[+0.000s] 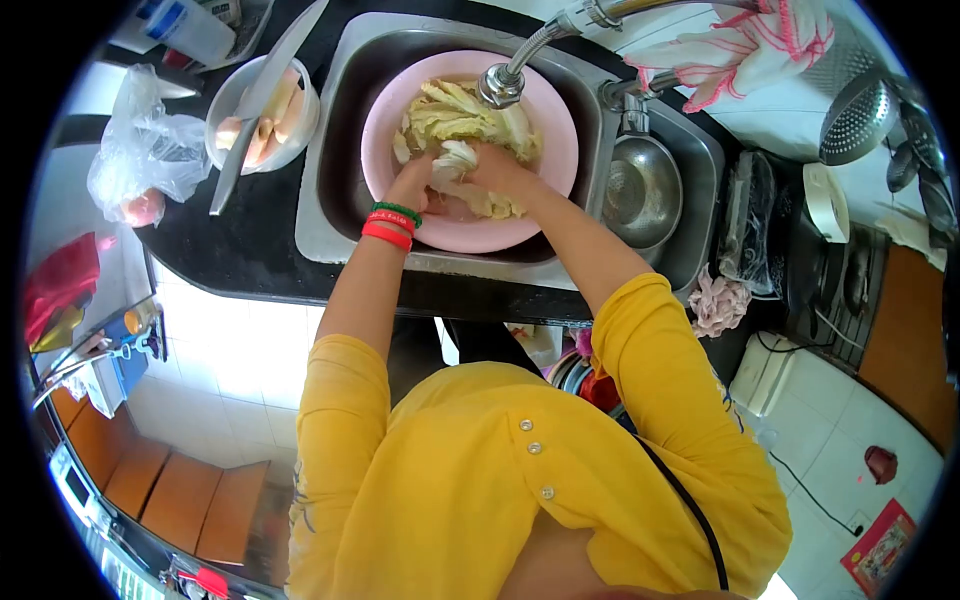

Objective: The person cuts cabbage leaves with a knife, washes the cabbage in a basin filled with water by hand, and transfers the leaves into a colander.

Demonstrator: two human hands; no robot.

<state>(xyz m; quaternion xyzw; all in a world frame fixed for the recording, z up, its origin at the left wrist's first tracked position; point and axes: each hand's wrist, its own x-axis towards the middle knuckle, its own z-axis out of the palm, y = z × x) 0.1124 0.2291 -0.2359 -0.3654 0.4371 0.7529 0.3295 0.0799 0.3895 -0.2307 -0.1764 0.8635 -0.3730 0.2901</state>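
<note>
A pink basin (555,100) stands in the steel sink (345,95) with water and pale green-yellow cabbage leaves (460,115) in it. Both of my hands are down in the basin among the leaves. My left hand (418,185), below green and red wristbands, is at the left side of a whitish leaf piece (457,160); its fingers are mostly hidden. From the right, my right hand (492,172) reaches to the same piece, its fingers also largely hidden by leaves and water. The metal faucet head (500,87) hangs just above the leaves.
On the left counter, a knife (262,100) lies across a white bowl (218,105) of peeled pieces, beside a plastic bag (150,150). A metal pan (642,190) sits in the right sink compartment. A crumpled cloth (718,302) lies at the counter's edge.
</note>
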